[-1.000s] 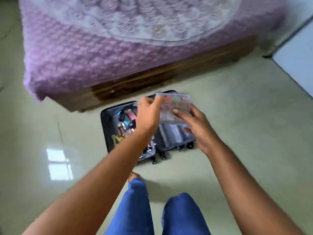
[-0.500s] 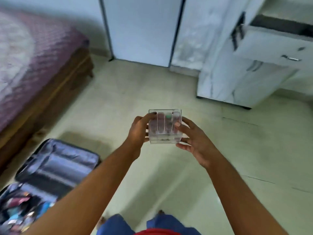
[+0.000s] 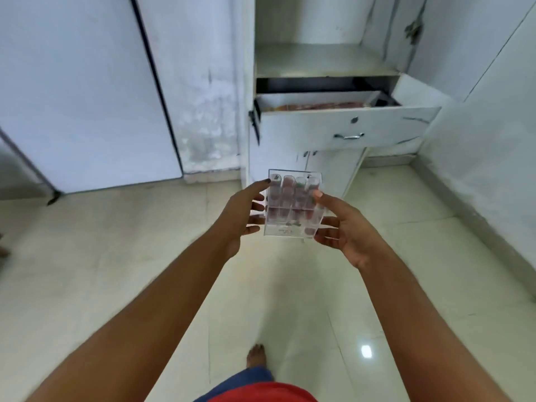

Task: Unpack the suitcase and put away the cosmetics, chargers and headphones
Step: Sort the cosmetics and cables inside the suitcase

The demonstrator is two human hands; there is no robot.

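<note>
A clear plastic cosmetics organizer [image 3: 291,208] with several small compartments, some holding reddish items, is held in front of me above the floor. My left hand [image 3: 242,217] grips its left side, thumb on top and fingers underneath. My right hand [image 3: 340,227] grips its right side the same way. An open white drawer [image 3: 345,123] with a metal handle juts out of the white cabinet straight ahead, above and beyond the organizer. The suitcase is out of view.
The white cabinet [image 3: 322,59] has an open shelf above the drawer. A white door [image 3: 81,91] stands at the left. A white wall [image 3: 499,126] runs along the right. Pale floor tiles [image 3: 116,271] spread below; my bare foot [image 3: 255,355] shows at the bottom.
I have turned away from the bed and suitcase toward the cabinet. The organizer stays held in both hands, and the open drawer now lies straight ahead and closer.
</note>
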